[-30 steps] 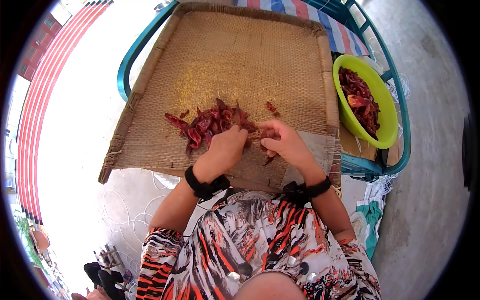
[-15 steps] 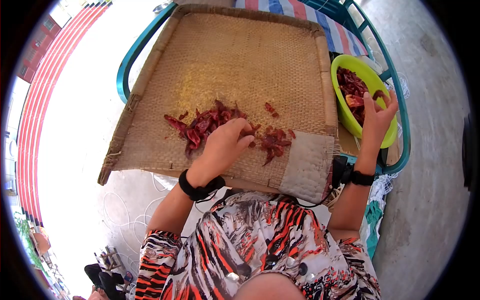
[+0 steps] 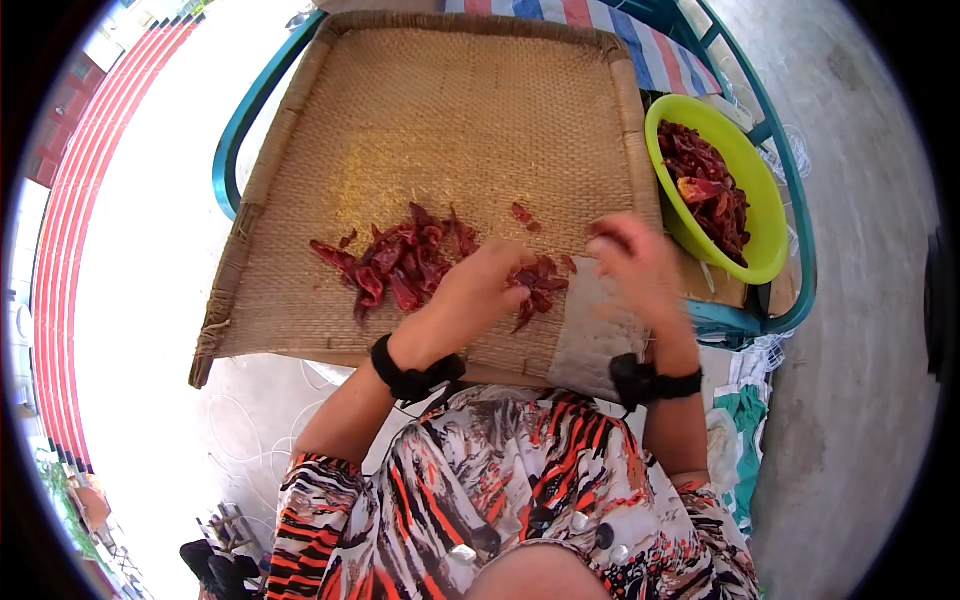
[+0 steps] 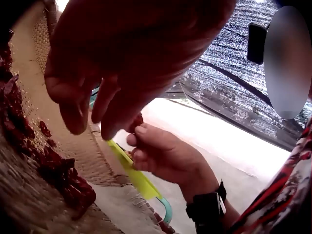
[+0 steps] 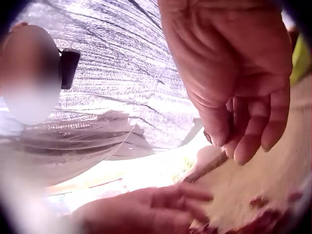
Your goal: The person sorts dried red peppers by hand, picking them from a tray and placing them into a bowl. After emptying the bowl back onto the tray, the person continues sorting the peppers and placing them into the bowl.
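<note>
A flat woven tray (image 3: 480, 110) lies before me with a pile of dried red chili peppers (image 3: 400, 262) on its near half. To the right of that pile is a smaller heap of chili pieces (image 3: 540, 290). My left hand (image 3: 460, 305) reaches over the tray between the two, fingers loosely bent downward with nothing seen between them in the left wrist view. Blurred in the head view, my right hand (image 3: 648, 280) is above the tray's right edge. It pinches a dark red dried chili pepper (image 4: 138, 120) between thumb and fingers, mostly hidden by them.
A yellow-green bowl (image 3: 768, 230) of dried chilies stands right of the tray. A teal metal frame (image 3: 808, 250) curves around it. Yellow seeds (image 3: 375, 170) are scattered on the weave, and a grey patch (image 3: 590, 330) covers the tray's near right corner.
My right hand went from the tray to the bowl, then came back left to the tray's right edge, holding a dried chili. A small heap appeared where it was. My left hand shifted slightly right.
</note>
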